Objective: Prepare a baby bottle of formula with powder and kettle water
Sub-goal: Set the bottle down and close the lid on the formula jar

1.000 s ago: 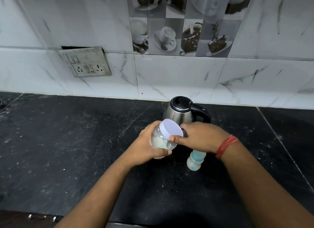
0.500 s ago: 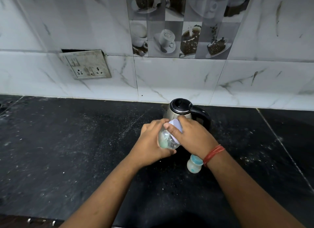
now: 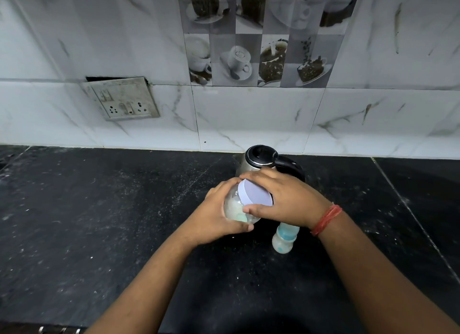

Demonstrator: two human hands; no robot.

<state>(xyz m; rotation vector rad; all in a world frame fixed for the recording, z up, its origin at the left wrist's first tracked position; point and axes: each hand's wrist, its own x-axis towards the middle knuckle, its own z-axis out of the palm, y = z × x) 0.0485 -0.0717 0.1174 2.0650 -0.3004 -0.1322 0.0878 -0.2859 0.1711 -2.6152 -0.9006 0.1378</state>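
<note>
While the left hand (image 3: 219, 216) wraps its curled fingers round the clear body of the one powder jar (image 3: 236, 209), held tilted above the black counter (image 3: 99, 221), the right hand (image 3: 286, 199) curls over the jar's pale lid (image 3: 254, 193), thumb and fingers gripping its rim. The palms hide most of the jar, so only a patch of whitish powder and something pale green inside show through; what the green thing is cannot be told. One steel kettle (image 3: 258, 159) stands just behind the hands, its lower body and part of its black handle covered by the right hand. One baby bottle (image 3: 283, 239) stands on the counter beneath the right wrist, its top hidden. No label or writing can be read on any of them. A red thread band (image 3: 326, 219) circles the right wrist. One switch plate (image 3: 122, 99) sits on the marble wall tiles (image 3: 249, 114).
</note>
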